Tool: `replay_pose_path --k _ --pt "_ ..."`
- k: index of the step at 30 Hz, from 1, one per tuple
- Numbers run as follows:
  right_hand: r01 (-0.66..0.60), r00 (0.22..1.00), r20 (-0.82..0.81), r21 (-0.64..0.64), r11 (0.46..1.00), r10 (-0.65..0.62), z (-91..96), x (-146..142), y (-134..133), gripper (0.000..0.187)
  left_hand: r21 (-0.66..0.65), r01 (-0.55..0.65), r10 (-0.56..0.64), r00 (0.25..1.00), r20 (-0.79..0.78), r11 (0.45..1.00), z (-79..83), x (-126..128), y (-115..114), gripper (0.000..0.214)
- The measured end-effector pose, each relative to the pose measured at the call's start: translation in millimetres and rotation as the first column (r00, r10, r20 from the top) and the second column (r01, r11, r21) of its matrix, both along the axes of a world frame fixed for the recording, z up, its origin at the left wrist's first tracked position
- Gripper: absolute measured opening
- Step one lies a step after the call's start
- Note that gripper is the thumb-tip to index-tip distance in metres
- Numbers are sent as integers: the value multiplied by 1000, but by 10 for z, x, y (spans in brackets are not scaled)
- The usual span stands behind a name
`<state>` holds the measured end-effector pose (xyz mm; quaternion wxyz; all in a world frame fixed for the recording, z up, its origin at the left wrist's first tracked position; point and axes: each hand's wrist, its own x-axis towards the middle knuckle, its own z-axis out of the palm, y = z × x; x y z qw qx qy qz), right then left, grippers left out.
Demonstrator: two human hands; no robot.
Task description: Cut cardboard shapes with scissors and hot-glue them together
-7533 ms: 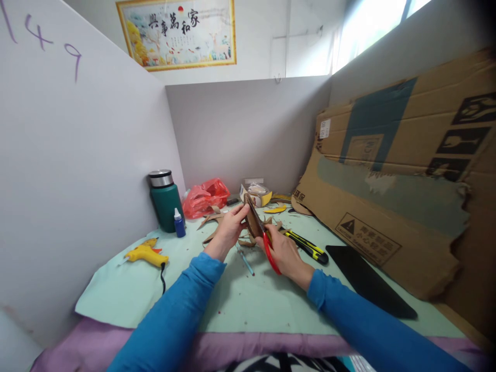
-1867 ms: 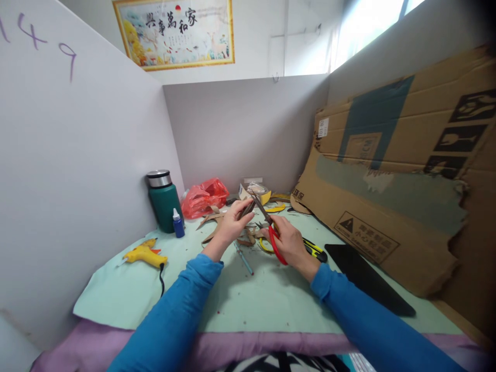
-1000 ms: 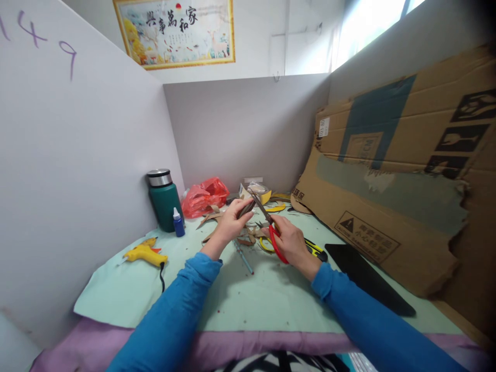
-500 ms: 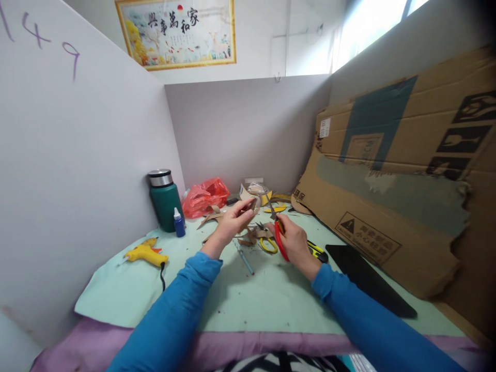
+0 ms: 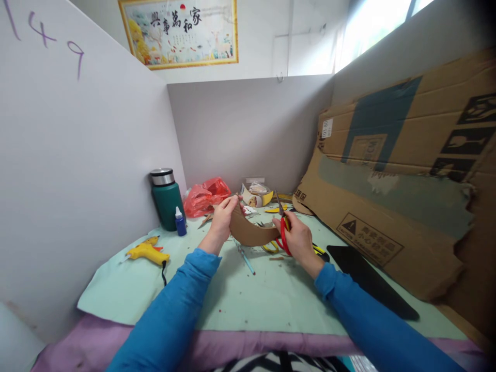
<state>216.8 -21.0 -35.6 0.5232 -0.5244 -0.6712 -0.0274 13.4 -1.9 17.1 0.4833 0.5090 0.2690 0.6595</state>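
Observation:
My left hand (image 5: 221, 221) pinches the upper left end of a curved brown cardboard strip (image 5: 251, 234) above the table. In my right hand (image 5: 298, 238) are red-handled scissors (image 5: 283, 241), their blades pointing up and away from me. The fingertips of that hand also meet the strip's right end. Partly hidden below the strip lies a pair of yellow-handled scissors (image 5: 270, 248). A light blue pen (image 5: 246, 259) rests on the table under the strip. Just beyond my right wrist, a yellow and black utility knife (image 5: 321, 252) is partly covered.
At left are a yellow glue gun (image 5: 147, 251), a blue dropper bottle (image 5: 180, 222) and a green flask (image 5: 166, 200). A red plastic bag (image 5: 207, 196) and cardboard scraps lie behind. On the right, a black board (image 5: 370, 281) lies before a large leaning cardboard sheet (image 5: 360, 212).
The cardboard strip has turned so its broad curved face shows, and its right end is now at my right fingers. A small scrap now shows on the table below the yellow scissors.

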Motion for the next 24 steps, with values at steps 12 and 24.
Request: replay_pose_path --k 12,24 --pt "-151 947 -302 -113 982 111 17 78 147 50 -95 -75 91 979 184 993 -85 -92 147 39" --pt "-607 662 -674 -225 762 328 114 -15 42 43 -380 -30 108 977 184 925 -99 -114 189 18"
